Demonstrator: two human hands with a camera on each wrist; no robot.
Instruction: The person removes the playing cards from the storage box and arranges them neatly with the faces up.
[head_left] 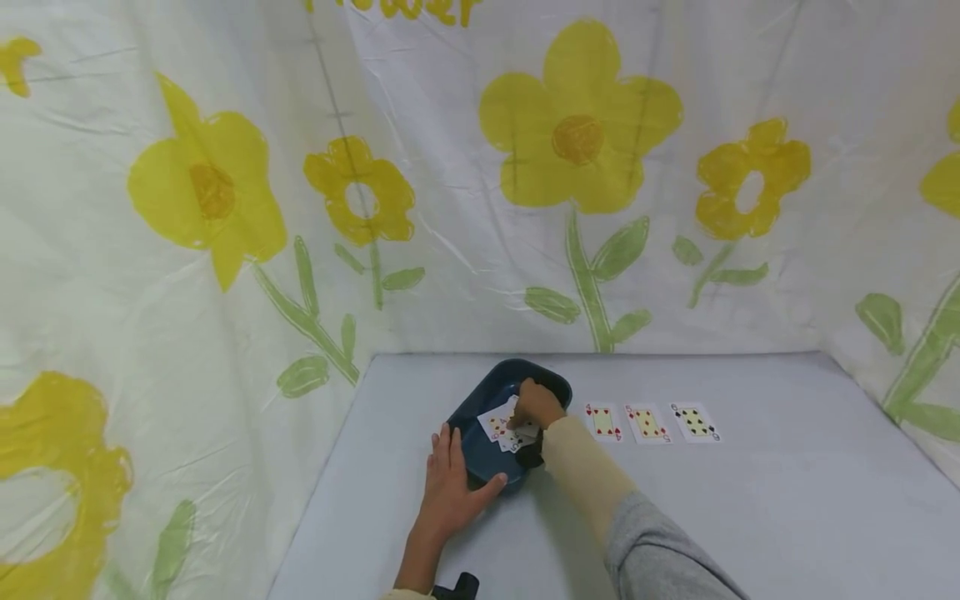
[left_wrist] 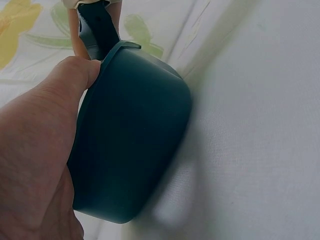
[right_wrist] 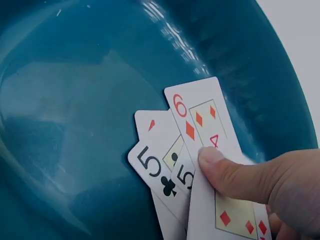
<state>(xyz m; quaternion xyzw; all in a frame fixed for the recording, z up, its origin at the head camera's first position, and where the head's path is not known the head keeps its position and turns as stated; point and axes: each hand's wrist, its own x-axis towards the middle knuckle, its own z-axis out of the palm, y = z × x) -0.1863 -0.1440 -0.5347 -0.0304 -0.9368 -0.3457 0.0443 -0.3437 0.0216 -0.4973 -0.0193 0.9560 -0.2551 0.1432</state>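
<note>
A dark blue-green plastic basin [head_left: 487, 396] stands at an angle on the table, with several playing cards [head_left: 491, 423] lying in it. My left hand [head_left: 448, 492] rests against its near left side, fingers straight along the outside and thumb spread to the near rim. Inside the basin, my right hand [head_left: 538, 406] pinches a red four of diamonds [right_wrist: 202, 215], its thumb on the card's face. Beneath that card lie a six of diamonds [right_wrist: 205, 90], a five of clubs [right_wrist: 145, 157], another black five and a partly covered red card.
To the right of the basin, three face-up cards form a row: a four of hearts [head_left: 603, 423], a red five [head_left: 648, 423] and a black six [head_left: 695, 422]. The white table [head_left: 787, 492] meets a white curtain [head_left: 465, 317] with painted yellow flowers at its back edge.
</note>
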